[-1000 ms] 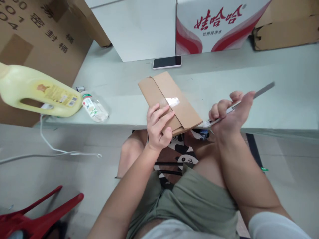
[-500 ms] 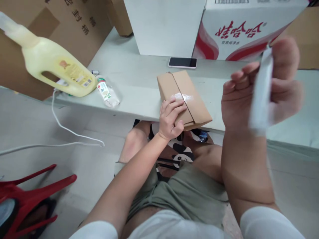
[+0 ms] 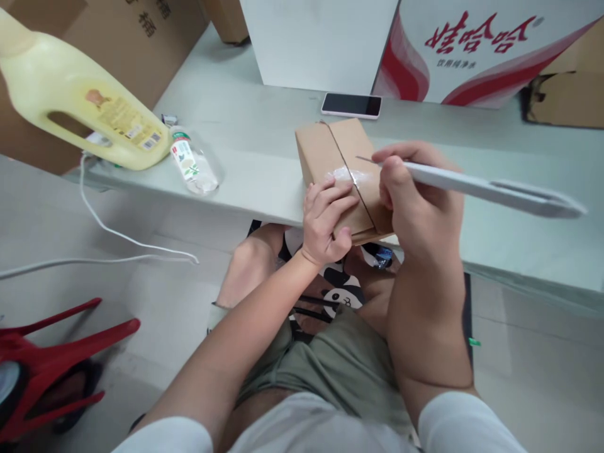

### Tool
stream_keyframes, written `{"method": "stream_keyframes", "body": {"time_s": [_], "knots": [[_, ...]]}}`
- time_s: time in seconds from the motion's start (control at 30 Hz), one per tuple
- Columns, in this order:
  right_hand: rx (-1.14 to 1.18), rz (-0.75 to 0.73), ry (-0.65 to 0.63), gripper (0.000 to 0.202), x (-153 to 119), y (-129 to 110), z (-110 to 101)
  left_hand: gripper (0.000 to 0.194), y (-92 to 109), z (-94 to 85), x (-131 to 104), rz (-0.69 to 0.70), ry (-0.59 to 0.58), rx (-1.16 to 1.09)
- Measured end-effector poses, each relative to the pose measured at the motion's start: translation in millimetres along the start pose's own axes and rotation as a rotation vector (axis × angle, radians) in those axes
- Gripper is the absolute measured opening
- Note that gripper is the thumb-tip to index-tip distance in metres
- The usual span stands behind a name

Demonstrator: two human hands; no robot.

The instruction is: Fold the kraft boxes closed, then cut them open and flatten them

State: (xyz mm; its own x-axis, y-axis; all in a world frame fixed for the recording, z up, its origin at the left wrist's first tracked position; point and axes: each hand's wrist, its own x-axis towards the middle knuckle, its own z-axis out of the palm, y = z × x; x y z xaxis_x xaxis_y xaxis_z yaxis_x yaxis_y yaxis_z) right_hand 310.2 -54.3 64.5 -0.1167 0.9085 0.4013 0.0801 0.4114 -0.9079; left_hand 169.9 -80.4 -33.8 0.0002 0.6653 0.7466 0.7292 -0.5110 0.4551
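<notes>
A small brown cardboard box lies tilted at the table's front edge, with clear tape across the seam of its flaps. My left hand holds its near left part, fingers over the top and thumb along the front side. Above the box's right side, my right hand is closed around a slim white-handled utility knife. Its thin metal tip points left over the box top, close to the seam; whether it touches the cardboard I cannot tell. The right hand hides the box's right corner.
Behind the box lies a phone. A white box and a red-and-white carton stand at the back. Left are a yellow jug and a clear bottle. A red stool stands on the floor, below a white cable.
My right hand has swung in from the right with the utility knife, turning it from upright to nearly level, tip over the box. My left hand has stayed on the box. The view shifted slightly.
</notes>
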Motion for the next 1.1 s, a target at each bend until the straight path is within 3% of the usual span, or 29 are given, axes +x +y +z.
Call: {"method": "stream_keyframes", "body": {"time_s": [0.17, 0.27, 0.4, 0.57, 0.83, 1.0, 1.1], "knots": [[-0.016, 0.011, 0.012, 0.027, 0.1, 6.3, 3.4, 0.065, -4.0, 2.4, -2.2, 0.000, -0.036, 0.024], [-0.154, -0.012, 0.042, 0.024, 1.0, 6.8, 5.9, 0.065, -4.5, 1.7, -1.5, 0.035, -0.018, 0.000], [-0.256, 0.039, -0.046, 0.020, 2.7, 2.5, 1.3, 0.063, -3.0, -0.2, -0.9, 0.070, 0.016, 0.001], [-0.278, 0.029, -0.145, 0.019, -0.1, 3.4, -6.4, 0.064, -2.4, -3.9, -4.9, 0.033, -0.047, 0.011], [-0.348, 0.025, -0.110, 0.022, 0.2, 9.1, -0.6, 0.066, -3.1, -1.3, -2.8, 0.040, -0.021, 0.038], [-0.189, 0.001, -0.051, 0.018, 1.2, 14.4, 3.3, 0.060, -4.2, -0.4, -3.0, 0.034, -0.038, -0.003], [-0.241, 0.029, -0.054, 0.015, 0.8, 16.0, 7.2, 0.055, -4.4, 0.0, -2.2, 0.048, -0.011, -0.066]]}}
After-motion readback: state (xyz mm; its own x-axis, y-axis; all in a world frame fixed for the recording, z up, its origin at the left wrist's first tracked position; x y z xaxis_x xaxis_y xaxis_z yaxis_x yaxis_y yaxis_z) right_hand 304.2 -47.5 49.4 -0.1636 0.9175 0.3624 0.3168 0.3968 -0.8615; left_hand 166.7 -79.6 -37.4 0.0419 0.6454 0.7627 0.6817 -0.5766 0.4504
